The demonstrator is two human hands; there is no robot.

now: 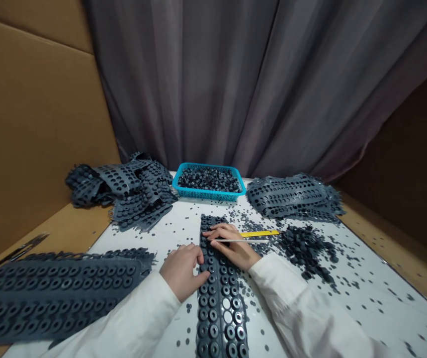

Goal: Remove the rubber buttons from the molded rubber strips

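Note:
A dark rubber sheet (216, 278) with rows of moulded rings lies lengthwise in front of me. At its left edge is my left hand (183, 271), fingers curled and the thumb apart, with nothing seen between them. My right hand (237, 251) is over the sheet's far part, fingertips down near the rings. A thin pale stick (250, 241) runs between its thumb and fingers, sticking out to the right. Just beyond that hand a yellow strip-like tool (260, 233) points right; its near end is hidden. Two round openings in the sheet show white.
A blue basket (209, 194) full of small dark rubber pieces stands at the back. Perforated sheets are heaped at back left (138, 186) and back right (293, 196). Another ringed sheet (49, 293) lies left. Loose pieces (308, 251) are piled right, with small discs scattered around.

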